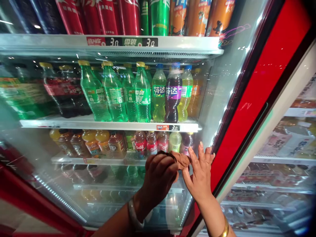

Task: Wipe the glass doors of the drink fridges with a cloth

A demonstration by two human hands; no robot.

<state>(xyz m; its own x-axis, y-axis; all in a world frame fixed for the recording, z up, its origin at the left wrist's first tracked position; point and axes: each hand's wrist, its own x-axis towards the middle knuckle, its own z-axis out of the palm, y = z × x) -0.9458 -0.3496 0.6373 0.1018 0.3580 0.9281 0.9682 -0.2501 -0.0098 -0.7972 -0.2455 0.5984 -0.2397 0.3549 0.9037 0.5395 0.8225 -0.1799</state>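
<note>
A small brown cloth is bunched between both hands in front of the glass door of a drinks fridge. My left hand is closed around the cloth's left end, knuckles toward me. My right hand has its fingers stretched up near the glass at the door's right edge, while its thumb side touches the cloth. A pale bangle sits on my left wrist and a gold one on my right.
Behind the glass, shelves hold green soda bottles, a purple soda bottle, dark cola bottles and small juice bottles. Tall cans stand on the top shelf. The red door frame runs diagonally at right, with shop shelving beyond.
</note>
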